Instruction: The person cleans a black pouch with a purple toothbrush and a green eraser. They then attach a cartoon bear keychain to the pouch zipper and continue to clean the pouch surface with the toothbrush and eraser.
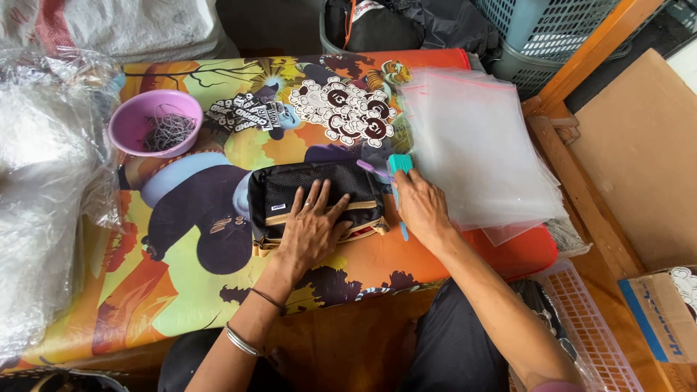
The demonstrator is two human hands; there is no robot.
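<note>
Pressed flat, fingers spread, the left hand (312,225) lies open on one black pouch (316,199) with a mesh front panel and tan zip trim, pinning it rather than gripping it; the pouch rests near the middle of the cartoon-printed mat (181,290). The right hand (421,207) sits at the pouch's right end, fingers curled toward a small teal tag (399,163) and a purple tab (370,168) just beside it; whether the fingers are closed on either piece cannot be told from this view. Judged by its look, the pouch is soft fabric, light, yielding under the palm, not fragile; its zipped edge or either end would give the firmest hold, the mesh being the weaker part. To the right, touching the hand's far side, lies one stack of clear zip bags (479,152), thin and likely slippery; the sheets are too many and too transparent to count. Behind the pouch lie two clusters of printed stickers (348,109), uncounted. One pink bowl (154,122) at upper left holds a tangle of thin metal loops. Crumpled clear plastic (43,181) fills the left edge; one grey basket (552,36) stands at upper right.
</note>
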